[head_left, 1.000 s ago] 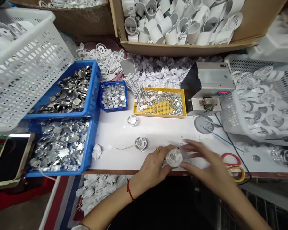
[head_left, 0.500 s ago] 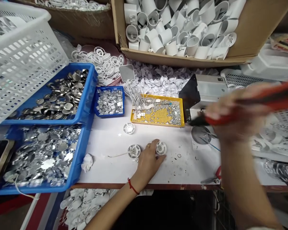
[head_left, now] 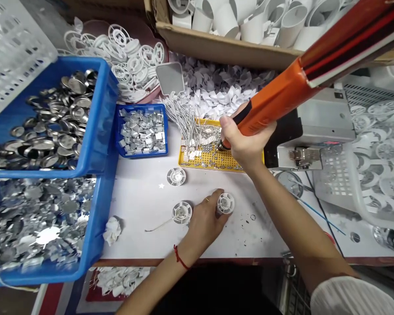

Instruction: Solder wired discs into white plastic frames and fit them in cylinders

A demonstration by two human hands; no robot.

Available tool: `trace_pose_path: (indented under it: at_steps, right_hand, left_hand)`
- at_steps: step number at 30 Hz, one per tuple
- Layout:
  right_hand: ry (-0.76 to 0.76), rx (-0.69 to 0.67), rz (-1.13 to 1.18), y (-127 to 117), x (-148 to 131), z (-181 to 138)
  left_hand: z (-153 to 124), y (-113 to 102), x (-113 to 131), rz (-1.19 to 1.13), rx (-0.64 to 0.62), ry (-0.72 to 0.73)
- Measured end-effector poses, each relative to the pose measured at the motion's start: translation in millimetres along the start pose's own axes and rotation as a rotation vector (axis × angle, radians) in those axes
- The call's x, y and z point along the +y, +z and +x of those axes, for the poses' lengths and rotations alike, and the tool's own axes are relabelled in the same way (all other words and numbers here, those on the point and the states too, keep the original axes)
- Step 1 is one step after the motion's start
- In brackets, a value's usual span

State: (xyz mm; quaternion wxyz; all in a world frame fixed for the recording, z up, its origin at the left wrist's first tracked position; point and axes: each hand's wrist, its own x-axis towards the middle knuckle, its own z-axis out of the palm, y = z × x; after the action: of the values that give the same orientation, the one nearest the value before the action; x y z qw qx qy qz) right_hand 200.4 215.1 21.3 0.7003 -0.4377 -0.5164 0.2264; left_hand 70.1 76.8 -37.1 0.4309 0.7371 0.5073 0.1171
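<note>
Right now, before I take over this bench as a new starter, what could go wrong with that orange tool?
The right hand holds the orange tool with its tip low over the yellow tray, so it could catch the white wires and scatter the small metal pieces. If the tool runs hot, which the view cannot show, a slip might reach the left hand or the white round part it grips, perhaps burning skin or plastic.

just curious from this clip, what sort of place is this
Probably a small parts-assembly workshop, going by the cardboard box of white plastic housings, the blue tray of metal discs and the benchtop machine.
</note>
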Motion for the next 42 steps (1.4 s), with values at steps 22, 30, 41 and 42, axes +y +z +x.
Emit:
trace_pose_path:
  at_steps: [22,30,41,42]
  right_hand:
    - [0.012,-0.017,-0.037,-3,21,-5]
    - [0.009,0.1,0.093,-23,-60,-9]
    - [0.234,0.035,0.173,-51,-80,-83]
    - [0.235,0.04,0.153,-51,-80,-83]
  left_hand:
    - [-1,1,0,-0.011,0.0,0.02]
    - [1,0,2,0.002,-0.004,0.003]
    - [1,2,6,0.014,0.043,0.006]
    - [1,2,7,0.018,0.048,0.01]
